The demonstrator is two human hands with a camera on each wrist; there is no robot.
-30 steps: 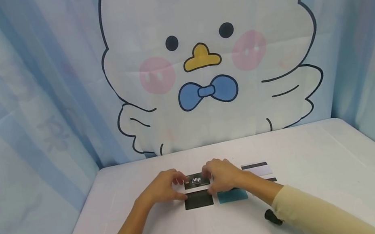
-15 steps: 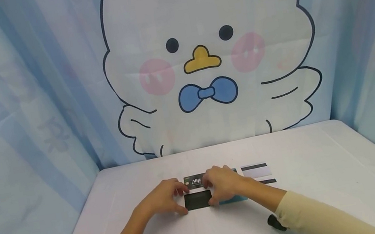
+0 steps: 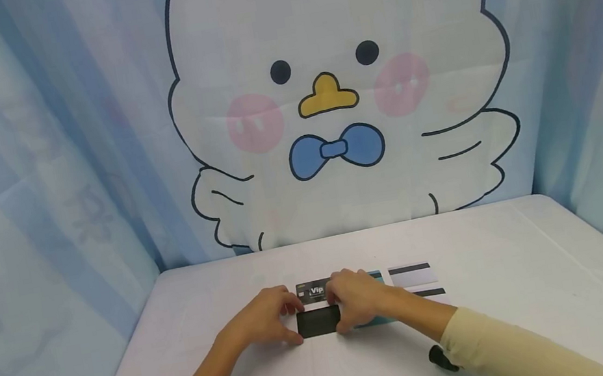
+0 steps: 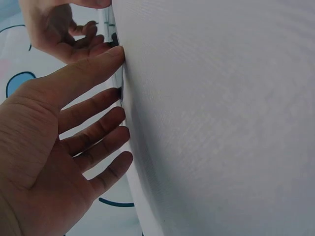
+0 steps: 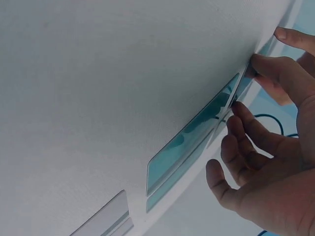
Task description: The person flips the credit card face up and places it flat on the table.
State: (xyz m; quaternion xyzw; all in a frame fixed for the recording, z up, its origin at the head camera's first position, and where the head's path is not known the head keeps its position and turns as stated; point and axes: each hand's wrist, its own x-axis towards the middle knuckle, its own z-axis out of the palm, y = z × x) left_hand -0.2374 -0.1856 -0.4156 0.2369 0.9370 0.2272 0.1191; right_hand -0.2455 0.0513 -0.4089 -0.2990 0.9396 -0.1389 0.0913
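A black card (image 3: 319, 322) lies on the white table, with one hand at each short end. My left hand (image 3: 267, 315) pinches its left end, thumb at the near corner and index finger at the far corner. My right hand (image 3: 361, 297) pinches the right end in the same way. In the left wrist view the card shows edge-on by the left thumb (image 4: 115, 56), the other fingers spread apart. Just behind lies a dark "Vip" card (image 3: 310, 291), partly covered by the right fingers. Below the right hand, a teal card (image 3: 380, 320) is mostly hidden.
Another teal card (image 3: 376, 275) peeks out behind the right hand. Farther right are two white cards with dark stripes, the far one (image 3: 413, 276) in full view, the near one (image 3: 432, 293) partly behind the right wrist. A patterned curtain (image 3: 338, 195) rises behind the table (image 3: 530, 283).
Both hands have come slightly nearer, from beside the gap between the Vip card and the black card to the black card's ends. In the last half second they barely move.
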